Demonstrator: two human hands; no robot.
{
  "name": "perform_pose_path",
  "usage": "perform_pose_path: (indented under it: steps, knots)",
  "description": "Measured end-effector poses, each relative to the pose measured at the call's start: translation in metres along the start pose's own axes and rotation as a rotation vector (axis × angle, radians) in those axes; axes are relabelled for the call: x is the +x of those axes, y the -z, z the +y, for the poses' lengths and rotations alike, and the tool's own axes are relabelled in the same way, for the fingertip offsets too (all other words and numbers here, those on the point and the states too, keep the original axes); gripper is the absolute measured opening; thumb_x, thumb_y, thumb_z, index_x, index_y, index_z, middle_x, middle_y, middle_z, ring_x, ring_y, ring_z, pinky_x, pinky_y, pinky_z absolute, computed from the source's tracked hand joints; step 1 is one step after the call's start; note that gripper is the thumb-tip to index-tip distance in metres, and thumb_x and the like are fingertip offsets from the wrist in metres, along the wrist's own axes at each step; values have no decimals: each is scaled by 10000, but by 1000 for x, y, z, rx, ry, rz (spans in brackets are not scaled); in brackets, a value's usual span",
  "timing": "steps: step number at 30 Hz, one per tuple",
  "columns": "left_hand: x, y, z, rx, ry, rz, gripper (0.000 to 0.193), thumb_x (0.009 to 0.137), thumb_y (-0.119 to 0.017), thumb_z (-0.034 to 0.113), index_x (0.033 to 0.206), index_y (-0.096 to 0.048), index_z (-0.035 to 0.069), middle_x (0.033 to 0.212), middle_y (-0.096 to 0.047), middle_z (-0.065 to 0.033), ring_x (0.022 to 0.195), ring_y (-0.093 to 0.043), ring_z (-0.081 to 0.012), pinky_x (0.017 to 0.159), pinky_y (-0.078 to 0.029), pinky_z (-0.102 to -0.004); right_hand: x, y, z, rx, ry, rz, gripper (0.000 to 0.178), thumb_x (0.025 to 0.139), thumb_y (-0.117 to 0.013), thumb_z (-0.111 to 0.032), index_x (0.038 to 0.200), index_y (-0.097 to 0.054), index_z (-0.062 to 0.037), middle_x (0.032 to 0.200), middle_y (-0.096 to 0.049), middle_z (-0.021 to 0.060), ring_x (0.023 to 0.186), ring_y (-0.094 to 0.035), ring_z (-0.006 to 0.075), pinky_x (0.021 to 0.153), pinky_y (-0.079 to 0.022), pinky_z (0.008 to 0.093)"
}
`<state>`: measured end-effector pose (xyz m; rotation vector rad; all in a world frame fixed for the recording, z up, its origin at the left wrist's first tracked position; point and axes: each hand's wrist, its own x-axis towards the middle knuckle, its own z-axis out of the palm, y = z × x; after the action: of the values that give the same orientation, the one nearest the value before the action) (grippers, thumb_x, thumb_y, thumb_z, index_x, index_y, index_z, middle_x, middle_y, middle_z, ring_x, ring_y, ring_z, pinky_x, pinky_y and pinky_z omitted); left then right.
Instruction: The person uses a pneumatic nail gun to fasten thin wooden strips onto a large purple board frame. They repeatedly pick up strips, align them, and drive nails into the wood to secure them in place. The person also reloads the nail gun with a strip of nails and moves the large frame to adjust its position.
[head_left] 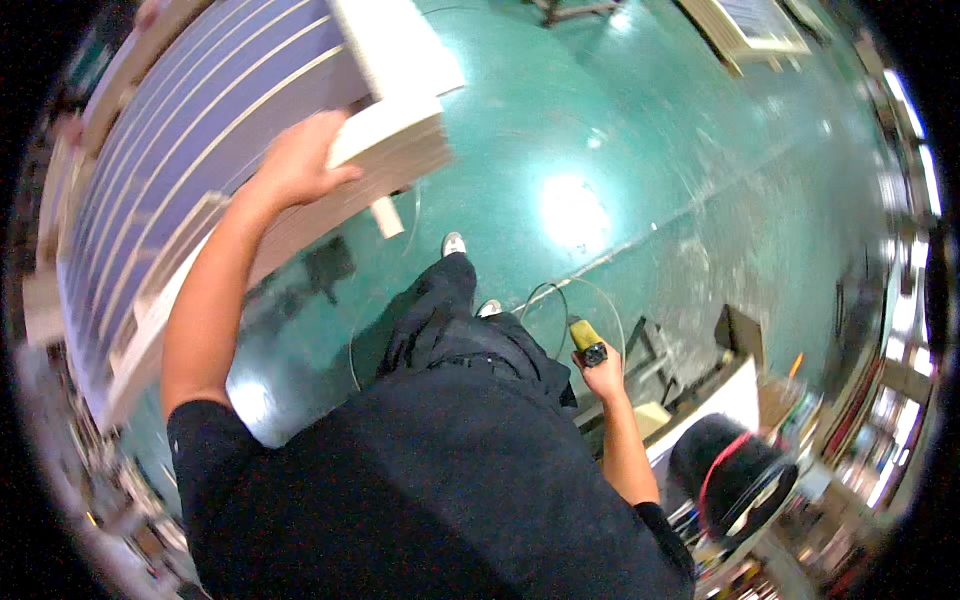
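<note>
My left hand [305, 165] grips the corner of a large pale wooden frame [395, 135], thumb along the near side and fingers over the top edge. Inside that frame stand rows of purple-grey panels [200, 130] parted by thin light strips. Low on my right side, my right hand [603, 375] is closed round a yellow and black hand tool [587, 338]; its exact kind is hard to make out. A thin dark hose [535, 297] loops beside the tool, but I cannot tell whether it joins it.
Green floor [500, 120] stretches ahead, with a light line across it. A black cylindrical bin [725, 470] with a red band stands among clutter at the lower right. Another wooden frame [745, 35] lies at the far right. A small wood block [387, 216] shows below the large frame.
</note>
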<state>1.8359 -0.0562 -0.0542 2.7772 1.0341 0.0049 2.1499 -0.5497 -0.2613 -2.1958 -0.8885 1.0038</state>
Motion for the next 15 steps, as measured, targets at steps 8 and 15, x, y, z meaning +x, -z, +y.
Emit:
perform_pose_path:
  steps: [8,15]
  knots:
    - [-43,-28,-46,-304,-36,-25,651,902,-724,244,1402,-423,-45,1238,-548,-216,1174,-525,-344,1064,-399,-444,-148,-16,96,220,-440,565,338,802,-773,-184,1071,-626,-42,1013,-696,242,1000,-670,451,813,-535,465]
    - [-69,-51,-77,-219,162,3,600,910,-729,296,1298,-447,-64,1225,-581,-243,1062,-606,-405,972,-476,-466,-296,-12,134,213,-848,1086,713,815,-704,-131,1433,-393,42,1266,-591,344,1186,-583,499,1026,-477,515]
